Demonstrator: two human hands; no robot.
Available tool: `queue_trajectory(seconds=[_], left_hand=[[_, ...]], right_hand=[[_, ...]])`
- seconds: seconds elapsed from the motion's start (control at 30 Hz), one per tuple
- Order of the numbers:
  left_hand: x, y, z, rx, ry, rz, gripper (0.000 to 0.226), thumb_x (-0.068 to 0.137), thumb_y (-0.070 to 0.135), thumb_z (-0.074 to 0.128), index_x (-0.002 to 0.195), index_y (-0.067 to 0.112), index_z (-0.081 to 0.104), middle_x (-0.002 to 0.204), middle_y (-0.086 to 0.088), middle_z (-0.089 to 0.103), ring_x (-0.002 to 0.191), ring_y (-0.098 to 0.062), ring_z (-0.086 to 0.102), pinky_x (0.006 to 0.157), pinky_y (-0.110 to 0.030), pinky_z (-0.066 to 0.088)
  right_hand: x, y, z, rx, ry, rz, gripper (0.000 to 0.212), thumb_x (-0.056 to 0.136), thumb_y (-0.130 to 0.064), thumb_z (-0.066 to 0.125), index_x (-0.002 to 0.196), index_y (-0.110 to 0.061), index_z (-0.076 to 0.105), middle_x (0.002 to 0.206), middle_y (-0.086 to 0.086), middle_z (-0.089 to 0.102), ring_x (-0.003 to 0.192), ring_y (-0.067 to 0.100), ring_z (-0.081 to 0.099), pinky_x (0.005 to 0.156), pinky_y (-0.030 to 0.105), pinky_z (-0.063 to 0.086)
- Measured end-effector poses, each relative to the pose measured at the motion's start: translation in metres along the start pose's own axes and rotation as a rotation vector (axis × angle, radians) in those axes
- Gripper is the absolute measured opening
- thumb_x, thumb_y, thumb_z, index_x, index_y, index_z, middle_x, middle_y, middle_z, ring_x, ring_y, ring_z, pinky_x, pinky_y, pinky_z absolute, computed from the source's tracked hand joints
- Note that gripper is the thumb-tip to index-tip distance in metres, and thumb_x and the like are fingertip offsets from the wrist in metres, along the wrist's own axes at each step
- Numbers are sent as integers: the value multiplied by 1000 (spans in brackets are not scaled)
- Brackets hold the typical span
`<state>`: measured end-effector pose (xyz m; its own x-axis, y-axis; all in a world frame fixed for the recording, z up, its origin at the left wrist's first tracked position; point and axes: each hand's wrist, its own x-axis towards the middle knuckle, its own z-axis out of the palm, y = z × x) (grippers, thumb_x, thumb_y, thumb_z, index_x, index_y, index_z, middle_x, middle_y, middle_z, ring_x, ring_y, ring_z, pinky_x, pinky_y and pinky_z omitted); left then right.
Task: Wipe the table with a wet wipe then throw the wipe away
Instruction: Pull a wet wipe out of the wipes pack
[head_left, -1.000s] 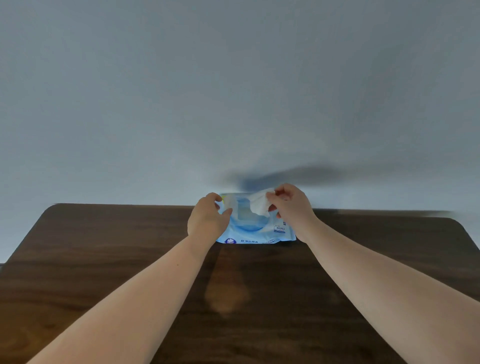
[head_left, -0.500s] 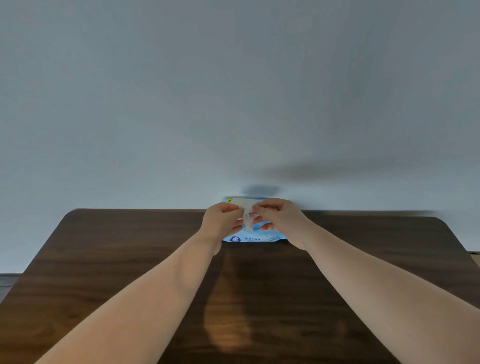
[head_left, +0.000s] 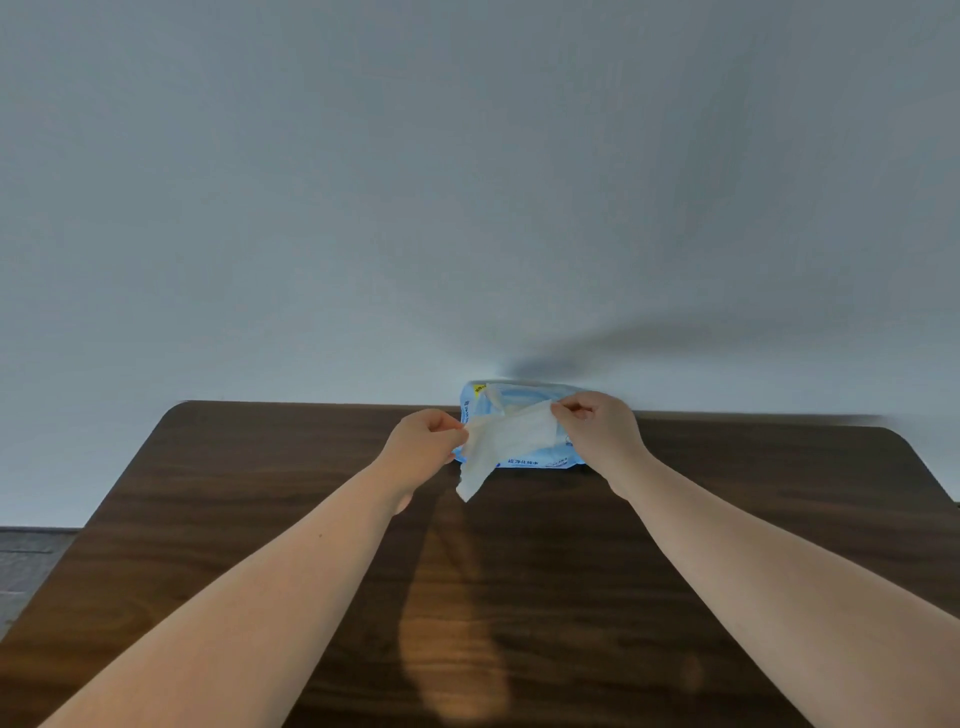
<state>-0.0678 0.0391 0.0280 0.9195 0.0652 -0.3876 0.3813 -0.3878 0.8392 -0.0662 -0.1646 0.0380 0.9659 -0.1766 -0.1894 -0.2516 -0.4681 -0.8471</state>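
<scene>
both hands' fingers (head_left: 563, 413) stretch a thin white wipe (head_left: 506, 441), corner drooping.

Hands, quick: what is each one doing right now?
Left hand: closed, pinching one end of the wet wipe.
Right hand: closed, pinching the wipe's other end, above the wipes pack.

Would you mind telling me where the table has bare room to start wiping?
The table is bare left of the left hand, right of the right hand, and between the forearms. Only the far middle is crowded: wipe pack, wipe.
</scene>
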Motion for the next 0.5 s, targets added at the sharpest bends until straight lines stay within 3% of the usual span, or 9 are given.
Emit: queue_trajectory(seconds=[0.1,0.23,0.3,0.4,0.5], left_hand=[[-2,-2,-5,207,6,102,13,88,15,54,92,8,64,96,-6,66,93,-23,61,86,-36,51],[-1,-4,-11,876,-9,358,24,94,21,45,97,14,68,96,-1,66,90,-21,60,80,-36,53],[2,-8,-14,997,-30,409,25,93,20,46,86,16,69,91,1,64,85,-19,59,76,-37,55],[3,-22,-19,1082,-53,441,23,86,14,45,68,14,59,84,-2,61,76,-20,56,67,-37,51],[-2,-44,-22,1158,-146,435,25,91,12,46,84,15,70,96,2,64,87,-18,61,73,-30,51]], right_hand=[[-2,1,-2,-116,29,-100,23,93,-22,56,102,-7,70,98,7,71,95,21,63,89,38,49],[-4,1,0,-265,34,-264,21,92,-23,57,102,-11,72,111,0,69,108,17,58,93,28,41],[-9,1,0,-363,-95,-348,20,91,-24,60,99,-12,73,116,-5,68,112,16,54,93,26,39],[-25,7,4,-518,-435,-362,20,90,-27,61,98,-15,74,114,-9,69,106,11,57,91,24,43],[-44,18,20,-613,-704,-320,23,90,-30,60,107,-19,73,116,-10,68,103,8,60,94,29,47]])
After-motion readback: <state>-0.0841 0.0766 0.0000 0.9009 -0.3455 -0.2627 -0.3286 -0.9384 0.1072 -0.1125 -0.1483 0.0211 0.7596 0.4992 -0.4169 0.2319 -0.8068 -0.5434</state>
